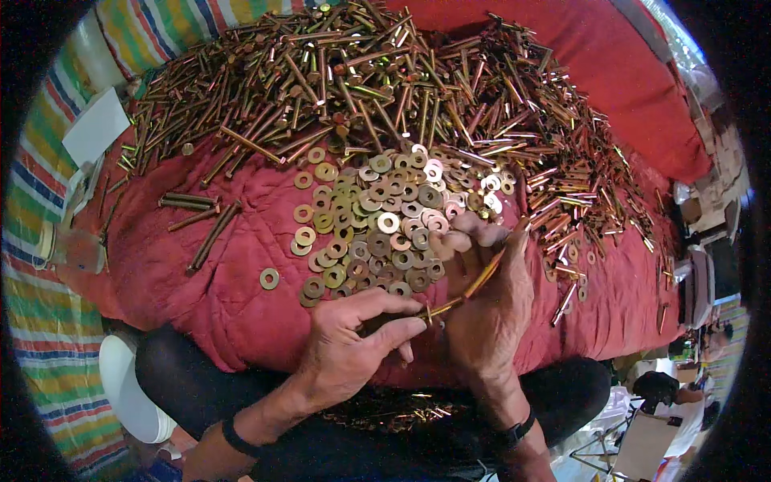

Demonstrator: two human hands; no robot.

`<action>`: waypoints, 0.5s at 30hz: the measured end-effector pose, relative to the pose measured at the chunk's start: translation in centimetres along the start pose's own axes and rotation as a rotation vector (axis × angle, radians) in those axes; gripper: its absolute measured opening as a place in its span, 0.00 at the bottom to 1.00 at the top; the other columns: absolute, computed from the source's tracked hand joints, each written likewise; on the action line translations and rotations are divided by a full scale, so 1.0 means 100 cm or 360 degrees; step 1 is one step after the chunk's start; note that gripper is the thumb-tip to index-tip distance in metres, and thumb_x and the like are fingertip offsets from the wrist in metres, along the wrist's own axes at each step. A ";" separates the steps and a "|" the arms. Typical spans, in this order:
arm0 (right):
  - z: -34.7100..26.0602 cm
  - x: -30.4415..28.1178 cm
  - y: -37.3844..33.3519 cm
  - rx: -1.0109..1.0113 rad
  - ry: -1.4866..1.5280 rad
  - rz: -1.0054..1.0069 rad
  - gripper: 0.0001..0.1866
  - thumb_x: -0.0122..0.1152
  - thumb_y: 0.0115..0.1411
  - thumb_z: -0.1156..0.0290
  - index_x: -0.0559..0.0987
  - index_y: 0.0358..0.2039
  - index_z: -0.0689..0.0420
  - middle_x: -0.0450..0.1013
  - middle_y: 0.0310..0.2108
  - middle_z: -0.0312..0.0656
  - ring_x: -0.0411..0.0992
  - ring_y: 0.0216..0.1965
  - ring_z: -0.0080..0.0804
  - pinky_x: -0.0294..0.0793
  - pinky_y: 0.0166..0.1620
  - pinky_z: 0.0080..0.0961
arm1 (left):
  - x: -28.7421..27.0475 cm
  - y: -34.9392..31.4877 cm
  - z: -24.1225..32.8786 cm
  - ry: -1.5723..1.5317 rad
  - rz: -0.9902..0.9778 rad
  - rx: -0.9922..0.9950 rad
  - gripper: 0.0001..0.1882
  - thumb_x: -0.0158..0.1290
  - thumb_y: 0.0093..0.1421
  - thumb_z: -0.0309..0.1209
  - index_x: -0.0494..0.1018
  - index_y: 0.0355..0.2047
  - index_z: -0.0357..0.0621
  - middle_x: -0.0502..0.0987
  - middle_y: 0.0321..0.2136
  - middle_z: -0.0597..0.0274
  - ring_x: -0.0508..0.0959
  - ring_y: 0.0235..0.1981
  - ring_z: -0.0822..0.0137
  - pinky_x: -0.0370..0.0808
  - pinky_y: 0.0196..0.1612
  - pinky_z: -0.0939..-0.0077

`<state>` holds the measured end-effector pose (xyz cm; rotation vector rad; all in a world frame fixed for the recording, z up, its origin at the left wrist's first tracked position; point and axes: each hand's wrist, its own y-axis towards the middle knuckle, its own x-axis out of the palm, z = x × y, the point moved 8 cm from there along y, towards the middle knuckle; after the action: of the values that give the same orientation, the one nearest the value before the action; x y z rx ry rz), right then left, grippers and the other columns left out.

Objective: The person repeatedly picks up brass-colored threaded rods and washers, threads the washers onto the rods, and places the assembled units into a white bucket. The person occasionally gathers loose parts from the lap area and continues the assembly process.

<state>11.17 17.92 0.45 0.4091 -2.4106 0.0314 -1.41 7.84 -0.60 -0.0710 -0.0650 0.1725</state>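
A long brass-coloured bolt (pixel 483 278) slants between my two hands, above the near edge of the red cloth. My right hand (pixel 491 321) is closed on its upper part, palm turned up. At the bolt's lower, threaded end a washer (pixel 429 314) stands edge-on. My left hand (pixel 353 333) pinches at that washer with thumb and forefinger; whatever lies deeper in its curled fingers is hidden. Just beyond both hands spreads a heap of loose flat washers (pixel 377 237), brass and dull gold.
A large pile of long bolts (pixel 321 76) covers the far side of the red cloth (pixel 249 301) and runs down the right. Several bolts (pixel 193 201) lie apart at the left. A white bucket (pixel 132 394) stands by my left knee. More metal pieces (pixel 409 410) lie below my hands.
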 end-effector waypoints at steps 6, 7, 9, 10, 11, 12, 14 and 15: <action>0.009 -0.003 -0.008 0.0310 -0.0164 -0.0014 0.28 0.45 0.76 0.49 0.78 0.46 0.65 0.77 0.41 0.47 0.77 0.38 0.33 0.77 0.45 0.29 | -0.002 0.004 -0.003 -0.0262 0.0033 -0.0037 0.11 0.60 0.65 0.23 0.80 0.45 0.27 0.83 0.30 0.57 0.82 0.27 0.73 0.78 0.32 0.80; 0.011 -0.003 -0.010 0.0355 -0.0260 -0.0031 0.28 0.46 0.76 0.49 0.79 0.46 0.66 0.78 0.39 0.45 0.77 0.36 0.31 0.76 0.43 0.28 | -0.004 0.004 -0.002 -0.0251 0.0034 -0.0029 0.11 0.60 0.65 0.23 0.79 0.45 0.26 0.83 0.30 0.57 0.82 0.27 0.73 0.78 0.32 0.80; -0.001 -0.005 -0.010 0.0258 -0.0686 -0.0055 0.28 0.48 0.75 0.50 0.81 0.44 0.66 0.78 0.35 0.41 0.74 0.34 0.27 0.74 0.42 0.25 | -0.007 0.002 -0.005 -0.0322 0.0040 -0.0092 0.12 0.60 0.65 0.23 0.79 0.46 0.26 0.83 0.30 0.56 0.82 0.27 0.72 0.79 0.32 0.79; -0.007 -0.005 -0.009 0.0206 -0.0910 -0.0066 0.28 0.50 0.75 0.50 0.82 0.43 0.67 0.78 0.34 0.39 0.73 0.33 0.25 0.73 0.41 0.24 | -0.009 0.001 -0.006 -0.0337 0.0053 -0.0119 0.12 0.60 0.66 0.23 0.79 0.47 0.26 0.83 0.30 0.56 0.82 0.27 0.72 0.79 0.31 0.79; -0.008 -0.008 -0.003 0.0134 -0.0825 0.0024 0.23 0.57 0.72 0.55 0.84 0.39 0.67 0.78 0.33 0.36 0.71 0.34 0.22 0.70 0.39 0.22 | -0.011 0.000 -0.005 -0.0359 0.0058 -0.0109 0.13 0.60 0.65 0.23 0.79 0.47 0.26 0.83 0.30 0.56 0.82 0.27 0.72 0.79 0.31 0.79; -0.013 -0.008 0.000 0.0082 -0.0928 0.0014 0.22 0.60 0.71 0.56 0.84 0.39 0.67 0.78 0.33 0.36 0.70 0.34 0.21 0.69 0.39 0.21 | -0.013 0.000 -0.004 -0.0372 0.0065 -0.0102 0.13 0.60 0.65 0.23 0.79 0.47 0.26 0.83 0.30 0.55 0.82 0.26 0.71 0.79 0.31 0.79; -0.024 -0.013 0.007 0.0034 -0.1168 0.0061 0.18 0.64 0.68 0.60 0.84 0.38 0.67 0.78 0.32 0.34 0.69 0.33 0.19 0.67 0.38 0.20 | -0.015 0.001 -0.005 -0.0416 0.0076 -0.0091 0.13 0.60 0.65 0.23 0.79 0.48 0.25 0.83 0.30 0.55 0.82 0.26 0.71 0.80 0.31 0.78; -0.033 -0.017 0.007 0.0046 -0.1202 0.0098 0.16 0.69 0.65 0.64 0.84 0.40 0.67 0.79 0.31 0.34 0.69 0.31 0.17 0.67 0.36 0.20 | -0.016 0.002 -0.006 -0.0442 0.0078 -0.0089 0.13 0.60 0.65 0.23 0.79 0.48 0.25 0.83 0.30 0.55 0.82 0.26 0.71 0.80 0.31 0.78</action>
<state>14.25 19.49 1.92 0.4078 -3.1692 -0.0755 -2.97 7.67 -1.35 -0.1043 -0.3452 0.2286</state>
